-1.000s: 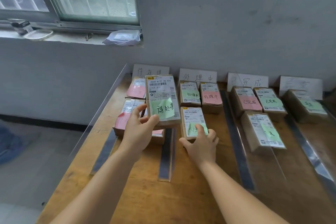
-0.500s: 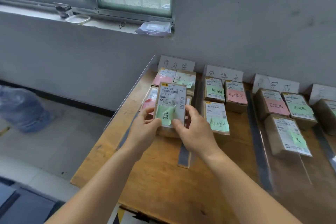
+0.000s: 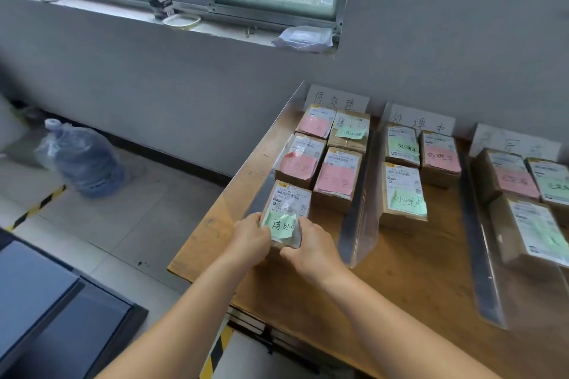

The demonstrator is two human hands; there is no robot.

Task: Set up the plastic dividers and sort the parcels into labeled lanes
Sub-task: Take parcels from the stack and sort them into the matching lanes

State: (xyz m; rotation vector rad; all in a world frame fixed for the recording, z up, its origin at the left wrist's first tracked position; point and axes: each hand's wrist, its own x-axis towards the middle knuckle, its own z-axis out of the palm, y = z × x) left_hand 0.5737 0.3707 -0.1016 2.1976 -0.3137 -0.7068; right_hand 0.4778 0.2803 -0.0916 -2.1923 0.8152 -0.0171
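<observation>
A brown parcel with a green note (image 3: 288,209) lies at the front of the leftmost lane on the wooden table (image 3: 385,280). My left hand (image 3: 249,240) grips its near left corner and my right hand (image 3: 311,248) grips its near right corner. Behind it sit several parcels with pink and green notes (image 3: 334,177). A clear plastic divider (image 3: 358,206) separates this lane from the second lane, where three parcels (image 3: 403,191) lie. White lane labels (image 3: 337,98) lean on the wall behind.
Another clear divider (image 3: 480,240) runs right of the second lane, with more parcels (image 3: 529,224) beyond it. A clear panel (image 3: 264,144) edges the table's left side. A water jug (image 3: 81,157) stands on the floor at left. A dark cabinet (image 3: 46,311) is near left.
The parcel has gone from held up in both hands down onto the table at the front of the leftmost lane. My view has swung left.
</observation>
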